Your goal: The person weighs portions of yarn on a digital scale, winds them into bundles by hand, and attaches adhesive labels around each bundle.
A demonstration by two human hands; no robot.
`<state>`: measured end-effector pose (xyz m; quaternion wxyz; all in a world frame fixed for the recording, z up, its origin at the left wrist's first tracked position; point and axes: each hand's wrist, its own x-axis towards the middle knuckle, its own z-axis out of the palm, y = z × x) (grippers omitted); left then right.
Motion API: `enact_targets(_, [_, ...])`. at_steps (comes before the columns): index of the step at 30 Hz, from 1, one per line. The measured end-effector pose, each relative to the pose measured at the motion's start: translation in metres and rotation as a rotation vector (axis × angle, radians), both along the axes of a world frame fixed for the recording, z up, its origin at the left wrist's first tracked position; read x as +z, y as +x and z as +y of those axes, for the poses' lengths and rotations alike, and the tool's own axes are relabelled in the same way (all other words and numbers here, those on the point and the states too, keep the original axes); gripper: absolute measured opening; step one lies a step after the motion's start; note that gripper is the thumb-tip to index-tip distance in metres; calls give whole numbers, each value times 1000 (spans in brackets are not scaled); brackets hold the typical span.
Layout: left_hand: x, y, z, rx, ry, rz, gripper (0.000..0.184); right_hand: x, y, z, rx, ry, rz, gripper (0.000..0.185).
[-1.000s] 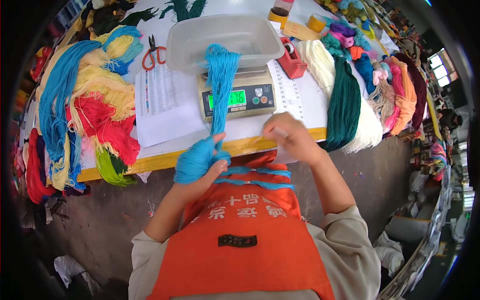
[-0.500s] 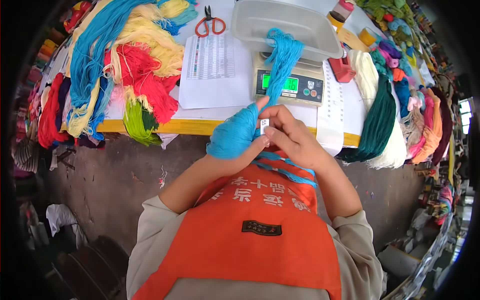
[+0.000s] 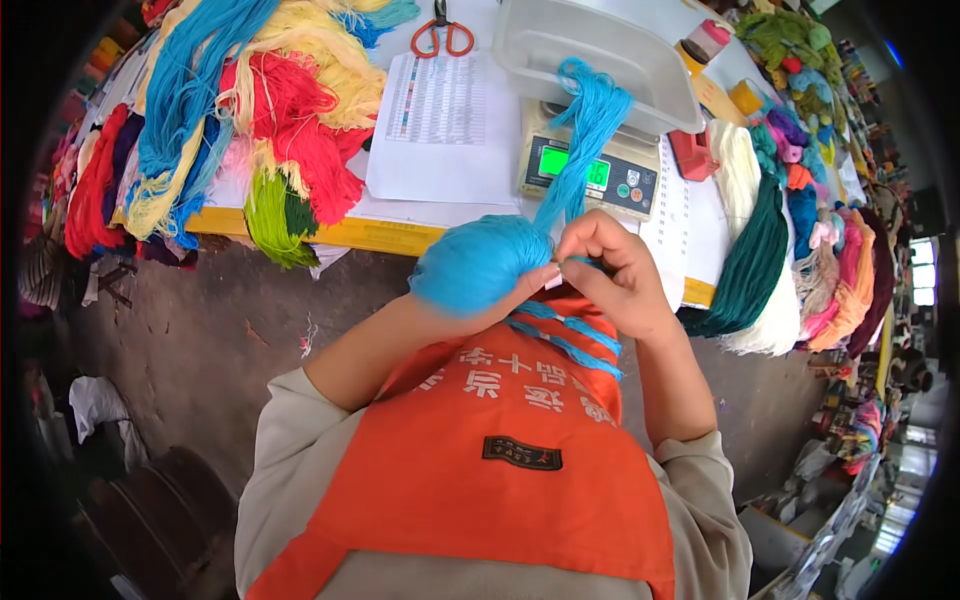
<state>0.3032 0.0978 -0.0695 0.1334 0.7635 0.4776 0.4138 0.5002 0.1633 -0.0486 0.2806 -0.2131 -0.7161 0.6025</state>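
Observation:
Blue yarn point(image 3: 478, 262) is looped round my left hand point(image 3: 520, 292), whose fingers are mostly covered by it. From there the strands run up past the digital scale point(image 3: 632, 170) into the clear plastic tray point(image 3: 650, 70) on top of it. My right hand point(image 3: 610, 270) is closed in a pinch against my left fingertips, beside the yarn; a small white bit shows between the fingertips, mostly hidden. Short blue strands point(image 3: 575, 350) lie across the orange apron just below my hands.
Printed sheets point(image 3: 435, 150) lie left of the scale, with red-handled scissors point(image 3: 440, 40) above them. A red tape dispenser point(image 3: 694, 152) stands at its right. Multicoloured yarn heaps point(image 3: 300, 110) and a dark green hank point(image 3: 745, 265) hang over the yellow table edge point(image 3: 380, 236).
My right hand came in from the right to meet my left at the yarn. A white numbered label seen in its fingers is now mostly hidden. The view has shifted.

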Motion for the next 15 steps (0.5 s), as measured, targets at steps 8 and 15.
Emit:
enact_targets(8, [19,-4,-8,-247,-1089,-965,25,-10,4,3,123,110,33,20])
enact_targets(15, [2,3,-8,-202,-322,-476,18,-5,-4,-13,-129,14,77,22])
